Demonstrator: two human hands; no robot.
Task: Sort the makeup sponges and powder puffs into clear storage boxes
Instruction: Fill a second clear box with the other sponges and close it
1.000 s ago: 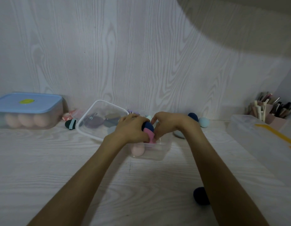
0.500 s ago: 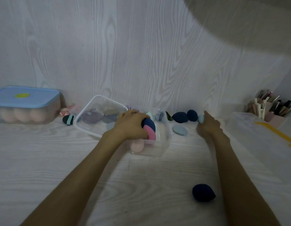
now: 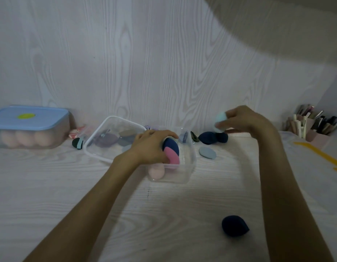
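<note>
**Both hands holding sponges at the clear box**

Our left hand [image 3: 150,148] grips a navy sponge [image 3: 170,145] and pink sponge [image 3: 172,156] in the clear box [image 3: 190,171]. Our right hand [image 3: 245,120] pinches a pale blue sponge [image 3: 219,121] above the table. Another dark sponge [image 3: 233,225] lies nearest us.

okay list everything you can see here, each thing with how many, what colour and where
open clear box: 1, centre, holding navy, pink and peach sponges
clear lid: 1, leaning beside that box, left
lidded box: 1, blue lid, far left, peach sponges inside
navy sponge: 1, near table front
navy sponges: 2, by wall
grey puff: 1, right of open box
light blue sponge: 1, in right hand
brush holder: 1, pink, far right
left hand: on sponges in box
right hand: raised, pinching
</note>
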